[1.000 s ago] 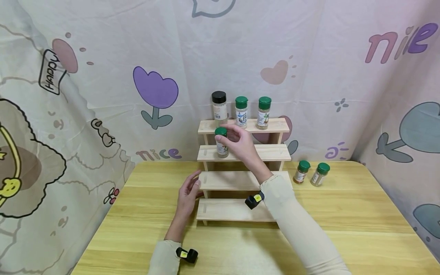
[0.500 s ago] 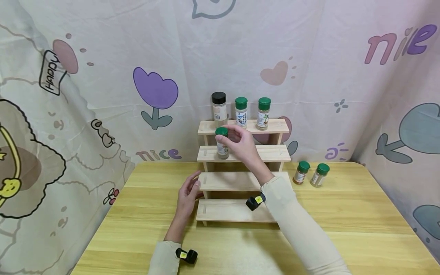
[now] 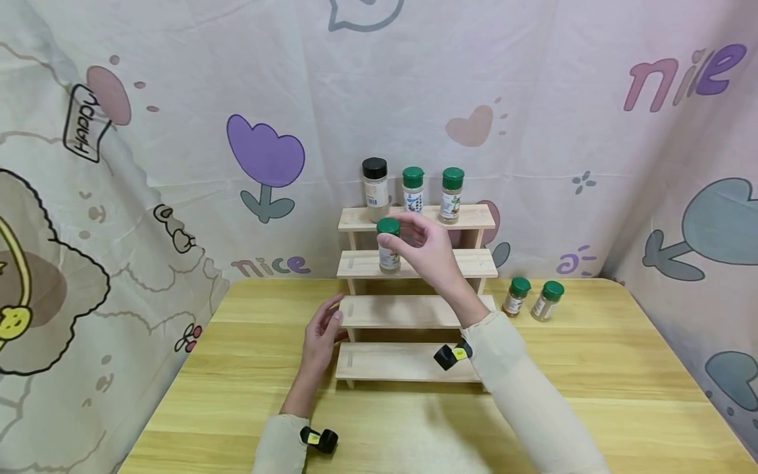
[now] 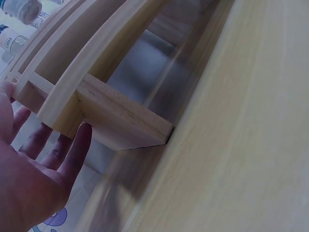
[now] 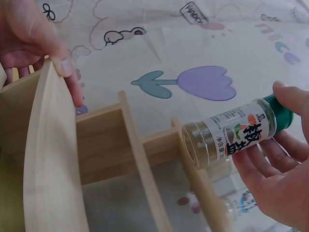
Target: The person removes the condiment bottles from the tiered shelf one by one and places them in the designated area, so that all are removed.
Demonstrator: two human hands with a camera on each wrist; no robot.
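My right hand [image 3: 428, 253] holds a spice jar [image 3: 389, 253] by its green cap, between thumb and fingers. The jar is upright in front of the left part of the second-highest shelf [image 3: 456, 263] of a stepped wooden rack. Its label with dark characters and ground contents show in the right wrist view, where the jar [image 5: 227, 135] looks tipped sideways. My left hand [image 3: 322, 334] rests against the rack's left end, by the third step down [image 3: 408, 311]. In the left wrist view its fingers [image 4: 77, 150] are loosely extended along the shelf end.
On the top shelf stand a black-capped jar [image 3: 376, 191] and two green-capped jars, one here [image 3: 451, 196]. Two more green-capped jars, including this one [image 3: 547, 301], stand on the wooden table [image 3: 610, 368] right of the rack. A printed cloth [image 3: 331, 131] hangs behind.
My right hand has shifted slightly to the right along the second-highest shelf with the jar in its grasp. The left hand keeps its place at the rack's end.
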